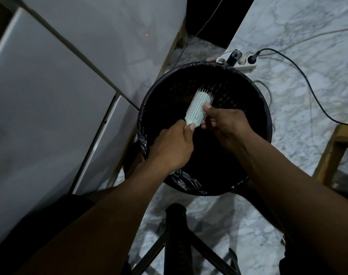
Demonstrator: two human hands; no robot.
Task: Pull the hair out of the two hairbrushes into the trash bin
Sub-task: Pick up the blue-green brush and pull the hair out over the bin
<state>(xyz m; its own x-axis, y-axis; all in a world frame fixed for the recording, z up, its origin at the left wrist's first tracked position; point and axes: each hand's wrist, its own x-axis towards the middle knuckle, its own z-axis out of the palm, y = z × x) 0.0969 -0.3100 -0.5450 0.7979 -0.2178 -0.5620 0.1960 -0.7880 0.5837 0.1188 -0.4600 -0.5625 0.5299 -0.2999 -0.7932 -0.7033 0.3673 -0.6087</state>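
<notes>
A pale blue hairbrush (197, 108) is held over the round black trash bin (268, 124), its bristles facing right and up. My left hand (172, 147) is shut on the brush's handle, which is hidden inside the fist. My right hand (226, 124) touches the bristle side, its thumb tip resting on the bristles and the other fingers curled beside the brush's lower end. Whether hair is pinched in those fingers is too dark to tell. Only one hairbrush is in view. The bin is lined with a black bag and its inside is dark.
White cabinet doors (50, 86) stand on the left. A white power strip (240, 60) with plugs and cables lies on the marble floor behind the bin. A wooden frame (331, 155) is at the right. A black stand (177, 235) rises between my arms.
</notes>
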